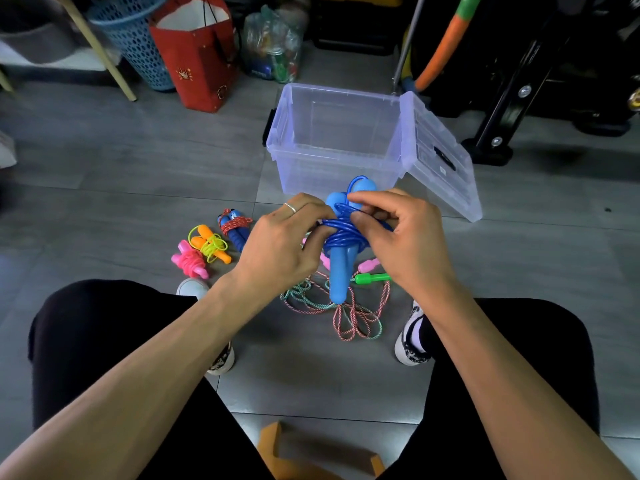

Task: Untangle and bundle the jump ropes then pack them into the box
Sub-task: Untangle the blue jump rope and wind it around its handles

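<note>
Both hands grip the blue jump rope (341, 237) just in front of the open clear box (332, 140): left hand (280, 244) steadies the coils while right hand (398, 233) pinches the cord, probably tucking its end so the bundle holds.

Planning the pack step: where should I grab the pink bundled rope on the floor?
Judging by its pose, pinch the pink bundled rope across its wrapped middle, coming from straight above. The cord coils there bind both handles, so nothing should unwind. The orange bundle touches its upper right side, so close your fingers from the free left and lower sides.
</note>
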{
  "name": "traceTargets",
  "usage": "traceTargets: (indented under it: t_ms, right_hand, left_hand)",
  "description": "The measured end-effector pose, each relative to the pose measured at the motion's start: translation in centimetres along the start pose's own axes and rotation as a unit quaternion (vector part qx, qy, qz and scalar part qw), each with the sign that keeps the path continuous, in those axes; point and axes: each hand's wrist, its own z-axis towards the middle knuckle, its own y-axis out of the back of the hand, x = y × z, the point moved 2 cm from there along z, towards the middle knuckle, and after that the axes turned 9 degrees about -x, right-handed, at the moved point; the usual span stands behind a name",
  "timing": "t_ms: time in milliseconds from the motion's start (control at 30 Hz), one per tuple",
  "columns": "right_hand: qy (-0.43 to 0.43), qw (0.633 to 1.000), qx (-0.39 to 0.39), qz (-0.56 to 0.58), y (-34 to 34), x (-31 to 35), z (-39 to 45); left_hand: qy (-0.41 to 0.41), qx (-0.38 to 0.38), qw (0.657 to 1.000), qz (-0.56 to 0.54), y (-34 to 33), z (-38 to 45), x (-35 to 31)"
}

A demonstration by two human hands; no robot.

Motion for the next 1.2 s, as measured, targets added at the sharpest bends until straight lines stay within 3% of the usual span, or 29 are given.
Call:
traceTargets:
  t_ms: [367,600,733,833,1000,1200]
  right_hand:
    - [0.172,0.981,0.028,-0.088,-0.7,0.9,-0.7]
    - [0.164,0.983,0.046,-0.072,-0.6,0.5,-0.5]
    - [0.019,0.998,0.047,0.035,-0.1,0.6,-0.2]
    - [-0.022,0.997,0.029,0.064,-0.2,0.4,0.0]
    - [-0.017,0.996,-0.081,0.041,-0.4,0.5,0.0]
    - [0.114,0.991,-0.049,-0.054,-0.2,0.9,0.1]
  left_hand:
    - [0.035,-0.014,0.998,0.040,0.3,0.3,0.2]
    - [0.017,-0.013,0.999,0.043,0.2,0.3,0.3]
    - [0.010,-0.007,0.999,0.044,0.2,0.3,0.1]
    - [-0.003,0.011,0.999,0.047,0.0,0.0,-0.1]
    - [-0.002,0.027,0.999,0.026,-0.6,-0.2,-0.6]
    - [0.002,0.016,1.000,0.004,-0.3,0.0,-1.1]
